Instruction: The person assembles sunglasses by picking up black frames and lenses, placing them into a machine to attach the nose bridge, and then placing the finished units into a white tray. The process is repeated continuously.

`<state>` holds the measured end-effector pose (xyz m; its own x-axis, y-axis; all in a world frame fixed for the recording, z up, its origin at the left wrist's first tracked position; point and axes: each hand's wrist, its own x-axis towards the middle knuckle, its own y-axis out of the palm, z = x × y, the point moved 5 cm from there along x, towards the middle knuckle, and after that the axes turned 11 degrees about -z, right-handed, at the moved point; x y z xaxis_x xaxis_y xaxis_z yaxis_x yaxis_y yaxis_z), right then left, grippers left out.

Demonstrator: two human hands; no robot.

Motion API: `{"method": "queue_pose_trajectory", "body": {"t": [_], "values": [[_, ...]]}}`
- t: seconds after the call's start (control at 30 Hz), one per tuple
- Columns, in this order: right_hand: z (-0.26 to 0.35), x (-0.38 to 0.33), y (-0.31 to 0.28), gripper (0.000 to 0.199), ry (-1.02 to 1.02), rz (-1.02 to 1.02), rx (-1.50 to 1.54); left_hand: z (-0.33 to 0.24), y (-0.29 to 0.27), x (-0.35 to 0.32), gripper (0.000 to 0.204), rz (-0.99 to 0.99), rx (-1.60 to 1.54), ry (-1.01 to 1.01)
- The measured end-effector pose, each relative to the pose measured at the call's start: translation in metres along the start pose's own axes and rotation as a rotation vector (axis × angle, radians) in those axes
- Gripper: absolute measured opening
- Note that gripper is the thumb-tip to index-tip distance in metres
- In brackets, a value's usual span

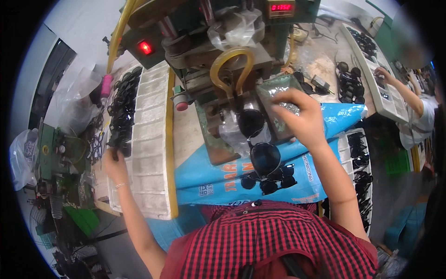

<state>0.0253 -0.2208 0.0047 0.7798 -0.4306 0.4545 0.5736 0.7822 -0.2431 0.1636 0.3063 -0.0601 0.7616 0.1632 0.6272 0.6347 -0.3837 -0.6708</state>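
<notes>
At the left, my left hand [115, 166] has its fingers closed on a pair of dark sunglasses [113, 152] at the near end of a row of black sunglasses [124, 104] in a white tray. My right hand [304, 120] is over a small metal tray [293, 108] of tiny shiny pieces, thumb and forefinger curled together; whatever they pinch is too small to make out. Between my hands, a pair of sunglasses [265, 159] with round dark lenses hangs at the front of the machine's fixture [222, 122]. Clear plastic partly covers the fixture.
The green machine [186, 69] has a curved yellow hose [214, 69] and a red button [181, 106]. More sunglasses [272, 180] lie on a blue plastic sheet [200, 172] before me. The white divided tray [151, 139] stands left. Another person's hand [383, 74] reaches into a tray at right.
</notes>
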Motion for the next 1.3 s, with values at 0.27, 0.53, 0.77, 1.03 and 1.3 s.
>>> {"method": "queue_pose_trajectory", "body": {"t": [0.27,0.53,0.77,1.03,1.3], "values": [[-0.01,0.008,0.049,0.051,0.164,-0.02,0.251,-0.23,-0.005,-0.048,0.022,0.337,-1.398,-0.488],[0.006,-0.004,0.067,0.048,0.415,0.015,0.489,-0.315,-0.026,-0.014,0.015,-0.026,-1.288,-0.008],[-0.047,-0.006,0.0,0.032,-0.242,-0.129,-0.628,-0.322,-0.018,-0.081,0.027,0.855,-1.298,-0.284],[-0.108,0.006,-0.014,0.021,-0.282,-0.169,-0.724,-0.338,0.023,-0.138,0.027,1.308,-1.311,-0.889],[-0.111,0.007,0.011,0.029,-0.31,-0.093,-0.93,-0.342,0.019,-0.135,0.028,1.187,-1.246,-0.902]]}}
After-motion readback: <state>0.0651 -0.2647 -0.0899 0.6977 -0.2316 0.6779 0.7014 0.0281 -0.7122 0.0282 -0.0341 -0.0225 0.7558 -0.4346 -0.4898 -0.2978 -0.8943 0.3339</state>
